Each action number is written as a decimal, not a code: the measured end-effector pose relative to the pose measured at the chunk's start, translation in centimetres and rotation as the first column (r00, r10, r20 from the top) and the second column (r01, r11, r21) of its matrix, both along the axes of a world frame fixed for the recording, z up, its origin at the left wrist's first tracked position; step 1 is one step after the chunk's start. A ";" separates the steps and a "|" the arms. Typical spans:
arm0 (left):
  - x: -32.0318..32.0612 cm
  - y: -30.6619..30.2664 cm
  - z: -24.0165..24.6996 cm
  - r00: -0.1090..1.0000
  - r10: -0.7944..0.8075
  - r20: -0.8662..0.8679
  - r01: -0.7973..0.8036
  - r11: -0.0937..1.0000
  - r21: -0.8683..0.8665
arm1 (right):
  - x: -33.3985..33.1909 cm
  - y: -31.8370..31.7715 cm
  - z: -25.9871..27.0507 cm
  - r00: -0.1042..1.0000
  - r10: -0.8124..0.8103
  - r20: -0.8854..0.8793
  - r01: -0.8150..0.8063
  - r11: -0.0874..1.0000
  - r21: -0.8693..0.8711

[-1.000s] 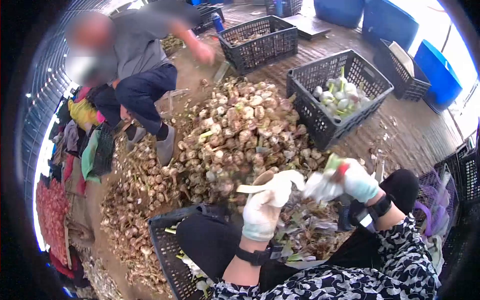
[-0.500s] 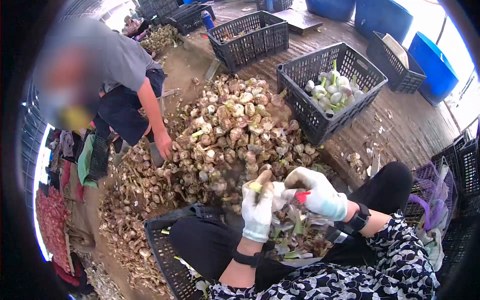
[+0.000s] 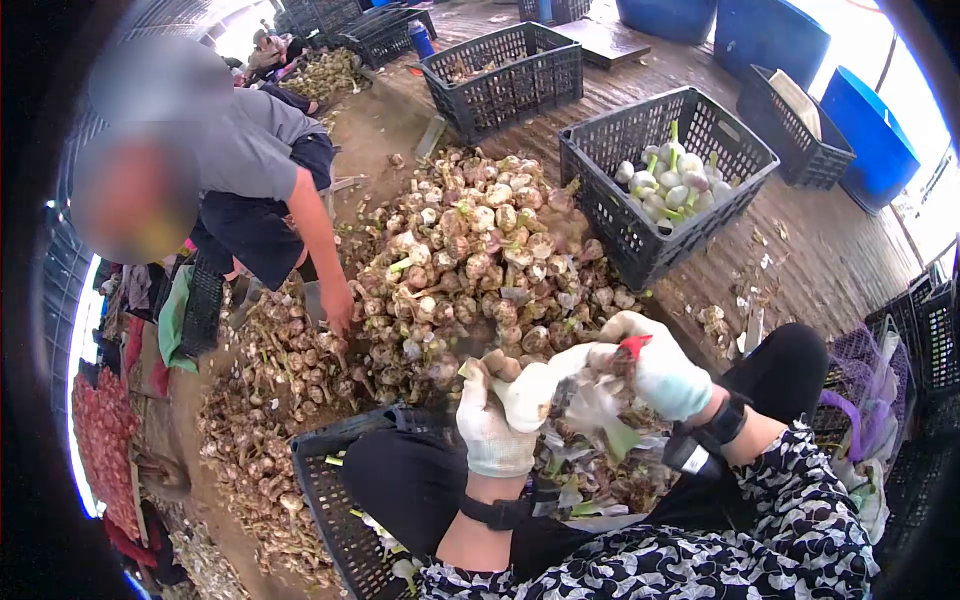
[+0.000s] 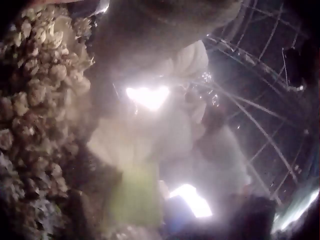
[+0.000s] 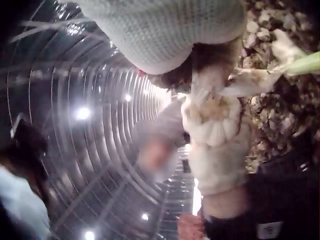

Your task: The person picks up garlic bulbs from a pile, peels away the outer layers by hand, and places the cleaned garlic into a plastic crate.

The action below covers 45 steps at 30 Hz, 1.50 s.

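Observation:
My left hand (image 3: 495,430), in a white knitted glove, grips a pale garlic bulb (image 3: 530,393) above my lap. In the right wrist view the bulb (image 5: 215,122) shows its root end and ridged cloves. Opposite it, my gloved right hand (image 3: 668,372) has its fingers curled over papery garlic skin (image 3: 600,405), which hangs between the hands with a green tip. A small red thing (image 3: 633,347) shows at the right fingers; I cannot tell what it is. A blurred green stem (image 4: 135,195) fills the lower left wrist view.
A big heap of unpeeled garlic (image 3: 480,230) lies ahead. Behind it on the right, a black crate (image 3: 650,245) contains cleaned bulbs. Another crate (image 3: 350,500) stands by my left knee. Across the heap a person (image 3: 250,150) bends with one arm reaching into the garlic.
My hands came together over the lap, then drew slightly apart, with skin now hanging between them. The other person has leaned forward and lowered a hand to the heap.

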<state>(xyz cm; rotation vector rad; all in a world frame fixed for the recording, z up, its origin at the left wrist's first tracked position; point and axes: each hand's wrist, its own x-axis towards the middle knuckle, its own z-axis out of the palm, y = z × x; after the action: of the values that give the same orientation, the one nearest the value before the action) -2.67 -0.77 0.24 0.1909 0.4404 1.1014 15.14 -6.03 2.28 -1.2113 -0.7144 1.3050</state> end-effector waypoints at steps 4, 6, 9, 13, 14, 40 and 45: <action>-0.1 0.7 -0.3 0.999 0.012 0.052 -0.005 0.991 -0.135 | 1.4 -1.2 -3.5 0.540 0.449 0.712 -0.659 0.752 0.026; -0.5 1.1 -1.2 0.987 -0.045 0.155 0.066 0.989 -0.135 | 1.4 -2.4 -4.2 0.201 0.597 0.777 -0.661 0.668 -0.342; -1.0 1.0 -1.4 0.974 -0.076 0.212 0.103 0.987 -0.122 | 2.2 -1.5 -2.8 0.363 0.482 0.797 -0.691 0.713 -0.116; -0.4 1.4 -2.7 0.994 -0.045 0.102 0.074 0.949 -0.306 | -0.8 -0.6 1.6 0.923 0.244 0.299 -0.267 0.963 0.040; -0.2 1.3 -2.7 0.994 -0.053 0.098 0.081 0.949 -0.305 | -1.0 -0.2 0.9 0.914 0.185 0.360 -0.233 0.968 0.093; -0.1 0.6 -3.0 0.970 -0.114 -0.216 0.029 0.931 -0.364 | -3.9 1.2 -0.9 0.577 -0.076 0.813 -0.564 0.683 0.464; -1.2 2.3 -2.3 0.990 0.096 -0.099 -0.126 0.927 -0.355 | -1.4 -0.5 -0.5 0.109 0.594 0.797 -0.571 0.694 -0.439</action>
<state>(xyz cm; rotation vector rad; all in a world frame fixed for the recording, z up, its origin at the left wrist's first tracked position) -3.89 1.55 -2.03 -0.1167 0.7237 1.1060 13.77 -6.50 1.75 -1.7570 -2.2486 1.1129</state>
